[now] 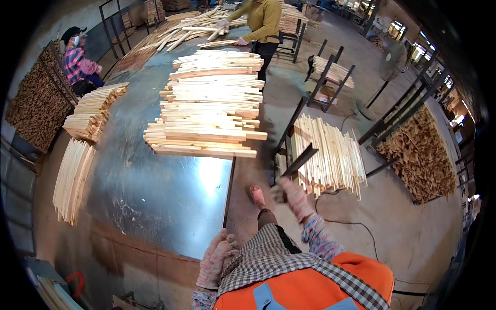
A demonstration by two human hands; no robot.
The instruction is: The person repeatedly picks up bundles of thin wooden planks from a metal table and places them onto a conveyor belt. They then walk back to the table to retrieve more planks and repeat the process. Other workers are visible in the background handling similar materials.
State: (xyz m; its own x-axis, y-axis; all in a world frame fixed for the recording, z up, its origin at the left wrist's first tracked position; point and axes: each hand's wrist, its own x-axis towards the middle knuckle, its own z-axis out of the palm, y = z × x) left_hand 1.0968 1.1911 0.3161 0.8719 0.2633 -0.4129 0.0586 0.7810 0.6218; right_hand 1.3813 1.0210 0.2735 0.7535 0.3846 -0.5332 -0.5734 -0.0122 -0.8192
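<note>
The person stands at the corner of a long metal-topped work table (155, 191), looking down past a checked shirt and an orange apron. The left hand (216, 258), in a pink knitted glove, hangs loosely curled close to the body beside the table's near edge, holding nothing. The right hand (289, 192), gloved too and blurred, reaches out toward a bundle of pale wooden slats stacked on a dark metal rack (330, 152); whether it is open or closed I cannot tell, and it seems just short of the slat ends (the blur hides any contact). A tall stack of flat pale wood strips (209, 108) sits mid-table, well out of reach of either hand.

Risks as I judge them: the rack's slats lie uneven, ends fanned, so pulling one from the middle could drag its neighbours off onto the sandalled foot (257, 196) just beside the rack. A dark cable (356, 227) snakes across the floor behind the right arm, and a step back could catch it
</note>
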